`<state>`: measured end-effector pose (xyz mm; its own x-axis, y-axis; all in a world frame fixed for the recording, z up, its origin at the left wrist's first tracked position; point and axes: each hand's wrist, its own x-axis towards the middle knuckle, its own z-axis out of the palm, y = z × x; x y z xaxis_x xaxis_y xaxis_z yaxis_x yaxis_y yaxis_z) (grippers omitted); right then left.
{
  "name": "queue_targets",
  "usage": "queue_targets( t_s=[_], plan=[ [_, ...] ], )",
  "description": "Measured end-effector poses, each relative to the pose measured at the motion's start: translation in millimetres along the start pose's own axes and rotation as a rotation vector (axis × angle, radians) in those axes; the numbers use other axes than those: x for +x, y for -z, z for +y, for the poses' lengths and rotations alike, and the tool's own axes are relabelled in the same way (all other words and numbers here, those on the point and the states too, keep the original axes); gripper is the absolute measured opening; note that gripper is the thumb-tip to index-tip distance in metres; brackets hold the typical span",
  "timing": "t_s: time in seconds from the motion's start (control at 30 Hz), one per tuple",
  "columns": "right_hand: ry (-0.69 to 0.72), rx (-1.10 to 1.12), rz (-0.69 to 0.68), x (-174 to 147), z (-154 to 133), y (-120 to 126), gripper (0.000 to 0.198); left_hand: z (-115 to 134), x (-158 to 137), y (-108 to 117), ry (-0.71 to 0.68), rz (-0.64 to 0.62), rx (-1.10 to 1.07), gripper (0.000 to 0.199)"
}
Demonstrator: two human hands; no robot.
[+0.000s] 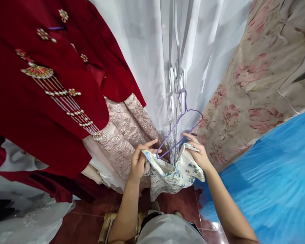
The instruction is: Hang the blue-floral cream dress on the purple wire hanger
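A white garment with a blue and green floral print [167, 181] hangs between my hands, its neckline spread and facing up. My left hand [139, 161] grips its left shoulder edge, with the index finger stretched toward the hanger. On the other side my right hand [198, 154] pinches the right shoulder edge, fingers pointing up and inward. A thin purple hanger [179, 118] hangs by its hook from a white hanging chain of rings [171, 91]. The hanger's left corner is close to my left fingers, just above the open neckline; its right corner is above my right hand.
At the left hang a dark red velvet jacket [73, 67] with a beaded fan ornament [38, 72] and a pale pink brocade cloth [122, 118]. A white curtain [137, 40] is behind. Floral beige fabric [244, 84] and blue tulle [266, 169] are at right, above red floor tiles [83, 223].
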<state>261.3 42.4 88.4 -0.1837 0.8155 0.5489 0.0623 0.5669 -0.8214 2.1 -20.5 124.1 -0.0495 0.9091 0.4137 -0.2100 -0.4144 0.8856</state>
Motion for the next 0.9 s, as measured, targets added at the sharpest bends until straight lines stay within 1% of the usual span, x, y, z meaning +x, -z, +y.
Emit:
queue_targets(
  t_s=[0.07, 0.13, 0.27, 0.33, 0.4, 0.47, 0.57, 0.63, 0.73, 0.77, 0.83, 0.9],
  plan=[
    [0.000, -0.019, -0.028, 7, 10, -15, 0.016, 10, 11, -2, 0.039, -0.068, 0.060, 0.027],
    [0.008, -0.053, -0.019, 9, 18, -26, 0.015, 20, 18, -4, 0.051, -0.133, 0.102, 0.029],
    [0.015, -0.111, -0.023, 8, 24, -34, 0.015, 45, 22, -2, 0.030, -0.194, 0.202, 0.032],
    [0.008, -0.114, -0.023, 9, 23, -35, 0.015, 54, 22, 1, -0.008, -0.222, 0.263, 0.032],
    [-0.002, -0.106, -0.022, 9, 22, -35, 0.015, 57, 24, 4, -0.042, -0.237, 0.305, 0.030],
    [-0.015, -0.094, -0.023, 8, 19, -37, 0.016, 55, 33, 4, -0.048, -0.225, 0.343, 0.029],
    [-0.034, -0.062, 0.003, 4, 13, -40, 0.016, 44, 58, 2, -0.009, -0.218, 0.369, 0.029],
    [-0.055, -0.035, 0.012, 1, 10, -41, 0.015, 36, 80, 0, 0.094, -0.269, 0.280, 0.030],
    [-0.092, -0.014, -0.009, -2, 5, -43, 0.015, 25, 109, -7, 0.328, -0.411, 0.023, 0.037],
    [-0.100, -0.017, -0.011, -2, 4, -43, 0.016, 21, 115, -11, 0.378, -0.442, -0.043, 0.038],
    [-0.109, -0.028, -0.002, -3, 3, -45, 0.017, 15, 122, -20, 0.419, -0.458, -0.121, 0.038],
    [-0.122, -0.036, 0.002, -3, 1, -47, 0.017, 9, 123, -30, 0.409, -0.452, -0.169, 0.037]
  ],
)
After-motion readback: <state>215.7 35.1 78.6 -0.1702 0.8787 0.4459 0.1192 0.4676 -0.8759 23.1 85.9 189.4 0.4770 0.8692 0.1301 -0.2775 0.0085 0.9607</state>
